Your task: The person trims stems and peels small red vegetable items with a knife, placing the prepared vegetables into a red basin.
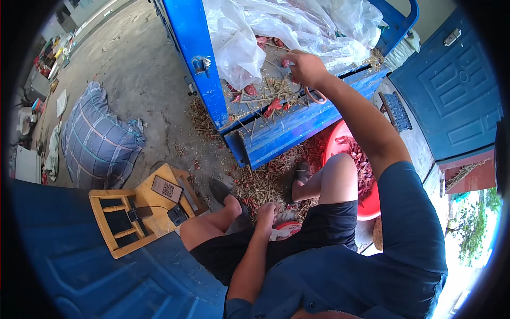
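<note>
My right hand [307,69] reaches over the blue truck bed [297,118], its fingers curled in a pinch at a dried red chili pepper [285,63]. Around it on the bed lie dry stalks, bits of straw and a few more red peppers [273,107]. Crumpled clear plastic sheeting [297,26] covers the bed just beyond the fingers. Closed in a fist, my left hand [266,215] is low between my knees, over a small red and white container [289,227]. What it holds, if anything, is hidden.
A red tub [367,210] of dried chili peppers [362,165] stands beside my leg. Stalks and pepper scraps [260,186] litter the ground. To the left are a wooden chair [151,189] bearing a phone [167,189], and a stuffed checked sack [101,138]. A blue door [457,90] is at the right.
</note>
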`<state>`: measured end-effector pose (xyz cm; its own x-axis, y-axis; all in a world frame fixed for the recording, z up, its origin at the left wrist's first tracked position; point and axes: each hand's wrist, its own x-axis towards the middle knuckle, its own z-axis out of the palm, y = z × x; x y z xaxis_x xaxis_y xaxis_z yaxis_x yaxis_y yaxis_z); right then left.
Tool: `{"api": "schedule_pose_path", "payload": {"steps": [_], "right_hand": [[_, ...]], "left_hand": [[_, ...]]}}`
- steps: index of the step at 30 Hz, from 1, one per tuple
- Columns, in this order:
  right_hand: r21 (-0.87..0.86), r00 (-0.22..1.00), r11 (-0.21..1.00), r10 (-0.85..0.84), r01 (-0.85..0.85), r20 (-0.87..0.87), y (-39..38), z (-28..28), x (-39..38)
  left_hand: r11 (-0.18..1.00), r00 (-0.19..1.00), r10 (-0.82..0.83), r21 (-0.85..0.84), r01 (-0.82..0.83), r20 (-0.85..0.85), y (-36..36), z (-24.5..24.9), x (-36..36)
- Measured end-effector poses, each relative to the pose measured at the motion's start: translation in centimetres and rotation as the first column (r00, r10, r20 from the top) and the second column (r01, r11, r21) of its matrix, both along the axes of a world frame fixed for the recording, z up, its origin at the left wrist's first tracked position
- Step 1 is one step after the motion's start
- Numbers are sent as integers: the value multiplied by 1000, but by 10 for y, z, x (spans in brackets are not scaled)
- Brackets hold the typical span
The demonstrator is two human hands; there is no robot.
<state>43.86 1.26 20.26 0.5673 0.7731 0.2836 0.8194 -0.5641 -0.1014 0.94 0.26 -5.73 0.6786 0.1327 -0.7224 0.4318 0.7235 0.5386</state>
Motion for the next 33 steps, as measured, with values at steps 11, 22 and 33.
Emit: {"api": "schedule_pose_path", "payload": {"steps": [11, 22, 33], "right_hand": [[-278, 998, 958, -64, 66, 13, 11, -16, 35], [-131, 976, 979, -176, 159, -130, 6, -26, 32], [-90, 882, 890, -455, 446, -123, 51, -35, 54]], "left_hand": [[999, 1000, 10, -32, -9, 25, 0, 21, 8], [1000, 999, 13, 13, -13, -30, -9, 12, -1], [998, 996, -23, 57, 29, -91, 0, 6, 4]]}}
